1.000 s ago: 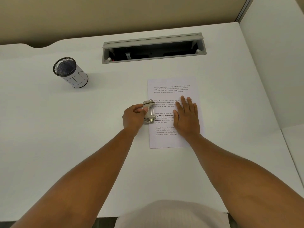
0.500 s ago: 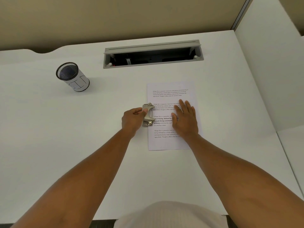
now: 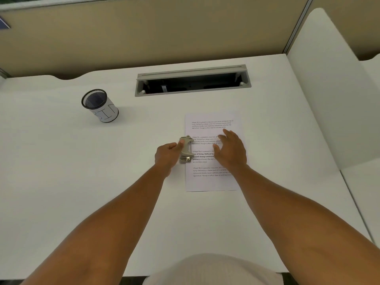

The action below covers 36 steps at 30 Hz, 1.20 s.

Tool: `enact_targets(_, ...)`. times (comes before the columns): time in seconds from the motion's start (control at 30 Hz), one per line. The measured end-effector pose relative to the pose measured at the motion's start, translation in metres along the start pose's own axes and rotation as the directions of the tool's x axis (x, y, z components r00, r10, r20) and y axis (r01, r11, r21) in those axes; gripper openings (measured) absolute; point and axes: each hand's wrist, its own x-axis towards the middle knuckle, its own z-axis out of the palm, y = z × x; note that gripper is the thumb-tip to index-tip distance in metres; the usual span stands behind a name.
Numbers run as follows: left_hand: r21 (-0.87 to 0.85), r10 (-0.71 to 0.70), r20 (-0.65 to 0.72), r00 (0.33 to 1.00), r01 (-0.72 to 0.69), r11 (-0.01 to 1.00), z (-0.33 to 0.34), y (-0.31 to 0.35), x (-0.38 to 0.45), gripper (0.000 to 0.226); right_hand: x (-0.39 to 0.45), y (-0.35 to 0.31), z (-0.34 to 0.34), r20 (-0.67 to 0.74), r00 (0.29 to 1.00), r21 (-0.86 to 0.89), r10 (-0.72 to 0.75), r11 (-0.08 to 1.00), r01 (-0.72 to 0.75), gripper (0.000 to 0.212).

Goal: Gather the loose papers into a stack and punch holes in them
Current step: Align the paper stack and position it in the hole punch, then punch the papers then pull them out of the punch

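Papers [image 3: 209, 182] are stacked, right hand [image 3: 231, 151] spread flat on them. Left hand [image 3: 167, 154] grips the punch [image 3: 186, 150] on the edge; next is probably a firm press.

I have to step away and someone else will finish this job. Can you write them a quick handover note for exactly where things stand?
Left hand: gripping the hole punch, which sits over the left edge of the paper stack.
Right hand: open, resting flat on the stack.
Done: papers appear gathered into one squared pile on the desk.
Left: press the punch; whether any holes exist yet cannot be seen.
Mesh cup stands far left, uninvolved.
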Motion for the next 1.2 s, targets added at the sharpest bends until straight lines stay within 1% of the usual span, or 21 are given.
enact_targets(0.1, 0.029, -0.002, -0.032, 0.999, 0.003, 1.000, -0.002, -0.006, -0.009, 0.049, -0.008, 0.000, -0.008, -0.010, 1.000, 0.024, 0.012, 1.000, -0.012, 0.048)
enact_targets(0.33, 0.055, -0.062, -0.009, 0.998, 0.062, 0.997, -0.006, -0.022, -0.028, 0.048, -0.028, 0.010, -0.018, -0.010, 0.999, 0.044, 0.041, 0.998, -0.041, 0.047)
enact_targets(0.5, 0.092, -0.138, 0.026, 0.990, 0.135, 0.987, -0.002, -0.028, -0.038, 0.040, -0.040, 0.017, -0.017, 0.043, 0.998, 0.055, 0.051, 0.997, -0.053, 0.047)
enact_targets(0.63, 0.118, -0.178, -0.042, 0.983, 0.182, 0.976, 0.003, -0.032, -0.045, 0.032, -0.048, 0.021, -0.014, 0.087, 0.996, 0.069, 0.026, 0.997, -0.032, 0.045)
enact_targets(0.77, 0.102, -0.213, -0.067, 0.975, 0.219, 0.970, 0.007, -0.033, -0.051, 0.024, -0.056, 0.025, -0.012, 0.106, 0.994, 0.074, 0.024, 0.997, -0.033, 0.045)
enact_targets(0.97, 0.062, -0.217, -0.052, 0.975, 0.220, 0.974, 0.013, -0.033, -0.059, 0.015, -0.065, 0.032, -0.010, 0.142, 0.989, 0.057, 0.029, 0.998, -0.038, 0.045)
enact_targets(1.1, 0.046, -0.203, -0.032, 0.979, 0.204, 0.978, 0.018, -0.033, -0.062, 0.019, -0.068, 0.036, -0.011, 0.144, 0.989, 0.048, 0.027, 0.998, -0.035, 0.046)
enact_targets(1.2, 0.041, -0.190, -0.023, 0.982, 0.191, 0.981, 0.023, -0.033, -0.064, 0.017, -0.069, 0.039, -0.013, 0.147, 0.989, 0.045, 0.031, 0.998, -0.038, 0.046)
